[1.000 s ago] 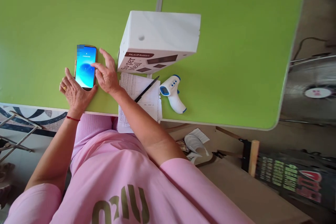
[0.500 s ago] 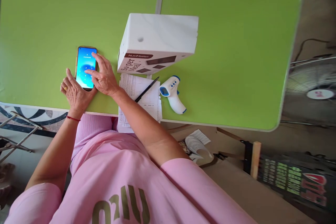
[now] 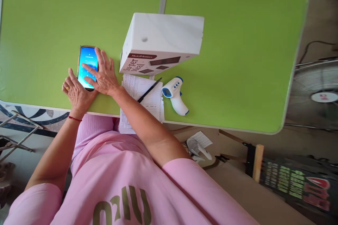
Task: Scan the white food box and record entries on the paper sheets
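Note:
A smartphone (image 3: 86, 56) with a lit blue keypad screen and a brown case edge is at the left of the green table. My left hand (image 3: 77, 93) cradles its lower end, fingers by the left edge and thumb across the bottom. A ring and a red wrist string show on that hand and wrist. Over the screen's right side is my right hand (image 3: 104, 77), its fingers spread; index finger and thumb reach over the keypad. Whether a fingertip presses the glass, I cannot tell. Part of the keypad is hidden by this hand.
A white NutriMotion box (image 3: 169, 35) stands right of my hands. Printed sheets (image 3: 132, 84) with a black pen (image 3: 149, 90) lie before it, overhanging the green table (image 3: 237, 59). A white-blue infrared thermometer (image 3: 175, 95) lies beside them. A fan (image 3: 317, 91) stands at the right.
My right hand's fingers have spread and straightened. Its index finger and thumb have shifted left over the keypad. My left hand keeps its hold on the smartphone; the view has shifted slightly.

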Action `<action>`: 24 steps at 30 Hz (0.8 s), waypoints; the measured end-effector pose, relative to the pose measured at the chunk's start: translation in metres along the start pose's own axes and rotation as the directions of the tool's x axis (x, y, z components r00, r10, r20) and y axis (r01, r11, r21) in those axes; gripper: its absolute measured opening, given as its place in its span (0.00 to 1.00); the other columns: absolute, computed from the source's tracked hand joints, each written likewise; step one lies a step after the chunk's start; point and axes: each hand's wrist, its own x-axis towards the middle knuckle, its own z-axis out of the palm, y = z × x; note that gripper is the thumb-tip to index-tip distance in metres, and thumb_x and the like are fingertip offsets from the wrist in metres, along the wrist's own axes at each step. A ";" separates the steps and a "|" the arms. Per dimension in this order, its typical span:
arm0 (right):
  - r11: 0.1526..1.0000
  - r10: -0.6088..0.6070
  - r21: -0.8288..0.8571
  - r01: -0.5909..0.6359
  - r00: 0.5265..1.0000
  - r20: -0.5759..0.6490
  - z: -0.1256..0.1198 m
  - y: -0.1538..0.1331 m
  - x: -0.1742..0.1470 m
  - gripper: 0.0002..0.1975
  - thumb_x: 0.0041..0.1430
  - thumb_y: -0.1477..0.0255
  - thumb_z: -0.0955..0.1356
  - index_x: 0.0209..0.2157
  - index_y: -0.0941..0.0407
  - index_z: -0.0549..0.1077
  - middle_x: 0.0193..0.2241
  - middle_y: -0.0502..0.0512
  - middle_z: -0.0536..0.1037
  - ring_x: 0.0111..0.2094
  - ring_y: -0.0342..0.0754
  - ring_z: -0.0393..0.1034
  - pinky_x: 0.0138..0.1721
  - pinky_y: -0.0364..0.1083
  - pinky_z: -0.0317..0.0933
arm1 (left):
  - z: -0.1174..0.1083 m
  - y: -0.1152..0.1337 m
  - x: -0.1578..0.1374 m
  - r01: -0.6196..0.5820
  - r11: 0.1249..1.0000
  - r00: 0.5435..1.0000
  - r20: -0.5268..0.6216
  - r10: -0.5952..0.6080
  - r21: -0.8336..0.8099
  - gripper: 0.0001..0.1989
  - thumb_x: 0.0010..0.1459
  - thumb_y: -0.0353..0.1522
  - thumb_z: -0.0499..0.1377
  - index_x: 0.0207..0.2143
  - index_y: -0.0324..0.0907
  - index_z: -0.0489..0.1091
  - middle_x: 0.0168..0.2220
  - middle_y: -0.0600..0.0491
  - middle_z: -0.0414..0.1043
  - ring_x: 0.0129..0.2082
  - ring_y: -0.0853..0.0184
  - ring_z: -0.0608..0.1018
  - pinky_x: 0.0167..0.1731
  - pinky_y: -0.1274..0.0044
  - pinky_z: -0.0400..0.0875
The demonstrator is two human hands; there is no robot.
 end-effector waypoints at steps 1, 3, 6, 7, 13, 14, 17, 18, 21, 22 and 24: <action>1.000 0.009 0.000 -0.009 1.000 0.010 -0.002 -0.002 0.000 0.35 0.69 0.45 0.57 0.69 0.48 0.61 0.77 0.61 0.46 0.77 0.67 0.37 0.73 0.75 0.37 | 0.000 0.000 0.000 0.000 1.000 1.000 -0.001 0.000 0.003 0.58 0.49 0.50 0.65 0.72 0.31 0.44 0.63 0.29 0.60 0.65 0.38 0.63 0.68 0.50 0.48; 0.999 0.023 0.024 -0.023 1.000 0.014 -0.002 -0.003 0.001 0.37 0.69 0.43 0.55 0.68 0.49 0.64 0.77 0.60 0.46 0.77 0.67 0.36 0.73 0.74 0.35 | 0.000 0.000 0.000 0.000 1.000 1.000 -0.006 0.000 0.009 0.57 0.49 0.48 0.65 0.73 0.32 0.45 0.64 0.30 0.61 0.65 0.39 0.63 0.68 0.50 0.49; 0.992 0.026 0.126 -0.021 0.999 -0.037 0.006 0.001 0.002 0.41 0.67 0.39 0.50 0.65 0.51 0.68 0.76 0.56 0.49 0.78 0.66 0.33 0.74 0.73 0.30 | 0.000 0.001 0.000 0.002 1.000 1.000 -0.008 -0.001 0.017 0.57 0.49 0.48 0.65 0.73 0.32 0.45 0.64 0.30 0.61 0.65 0.40 0.64 0.68 0.51 0.50; 0.986 0.023 0.169 -0.011 0.997 -0.067 0.010 0.004 0.002 0.43 0.66 0.38 0.49 0.64 0.51 0.69 0.76 0.54 0.51 0.78 0.66 0.31 0.74 0.72 0.29 | -0.001 0.001 -0.001 0.003 1.000 1.000 -0.009 -0.003 0.020 0.57 0.49 0.49 0.65 0.73 0.32 0.45 0.64 0.30 0.61 0.65 0.40 0.64 0.68 0.51 0.50; 0.956 -0.017 0.284 0.071 0.982 -0.188 0.016 0.017 -0.003 0.32 0.70 0.46 0.52 0.58 0.46 0.75 0.76 0.47 0.51 0.78 0.62 0.27 0.74 0.72 0.31 | -0.001 0.002 -0.002 0.000 1.000 1.000 -0.022 0.000 0.009 0.58 0.49 0.55 0.64 0.72 0.32 0.47 0.63 0.30 0.62 0.64 0.39 0.64 0.68 0.51 0.50; 0.960 -0.020 0.272 0.068 0.984 -0.175 0.014 0.017 -0.004 0.30 0.71 0.49 0.54 0.59 0.46 0.74 0.76 0.47 0.50 0.78 0.62 0.29 0.74 0.75 0.32 | -0.001 0.002 -0.002 0.000 1.000 1.000 -0.023 0.000 0.006 0.58 0.50 0.55 0.64 0.72 0.33 0.47 0.63 0.30 0.62 0.64 0.39 0.64 0.68 0.51 0.50; 0.968 -0.031 0.243 0.065 0.989 -0.141 0.010 0.014 -0.006 0.24 0.71 0.55 0.57 0.62 0.44 0.70 0.76 0.47 0.49 0.78 0.63 0.33 0.73 0.77 0.33 | -0.001 0.002 -0.001 0.003 1.000 1.000 -0.015 -0.003 0.007 0.58 0.50 0.54 0.63 0.72 0.31 0.45 0.63 0.29 0.62 0.64 0.39 0.63 0.68 0.52 0.50; 0.969 -0.033 0.240 0.066 0.990 -0.139 0.010 0.014 -0.006 0.24 0.71 0.57 0.58 0.63 0.44 0.69 0.76 0.47 0.49 0.78 0.63 0.34 0.73 0.77 0.33 | -0.001 0.002 -0.001 0.004 1.000 1.000 -0.009 -0.003 0.010 0.59 0.50 0.54 0.63 0.72 0.30 0.45 0.63 0.29 0.61 0.64 0.39 0.63 0.68 0.52 0.49; 0.971 -0.020 0.235 0.054 0.989 -0.145 0.012 0.013 -0.005 0.23 0.71 0.58 0.59 0.63 0.44 0.70 0.76 0.46 0.49 0.78 0.63 0.35 0.73 0.77 0.35 | -0.001 0.003 -0.001 0.004 1.000 1.000 0.004 -0.005 0.019 0.60 0.49 0.55 0.63 0.72 0.28 0.44 0.63 0.28 0.61 0.65 0.39 0.63 0.68 0.52 0.48; 0.970 -0.014 0.237 0.050 0.988 -0.151 0.013 0.014 -0.004 0.23 0.71 0.57 0.58 0.62 0.44 0.71 0.76 0.46 0.48 0.78 0.63 0.35 0.73 0.77 0.36 | -0.002 0.003 -0.001 0.005 1.000 1.000 0.005 -0.005 0.020 0.60 0.50 0.54 0.63 0.72 0.28 0.44 0.62 0.28 0.61 0.65 0.39 0.63 0.69 0.52 0.48; 0.967 -0.005 0.252 0.049 0.985 -0.172 0.016 0.015 -0.003 0.25 0.72 0.54 0.56 0.60 0.46 0.73 0.77 0.47 0.46 0.78 0.63 0.34 0.73 0.75 0.38 | -0.002 0.003 -0.001 0.007 1.000 1.000 0.002 -0.007 0.020 0.59 0.50 0.54 0.63 0.72 0.28 0.44 0.62 0.28 0.61 0.65 0.39 0.63 0.69 0.52 0.48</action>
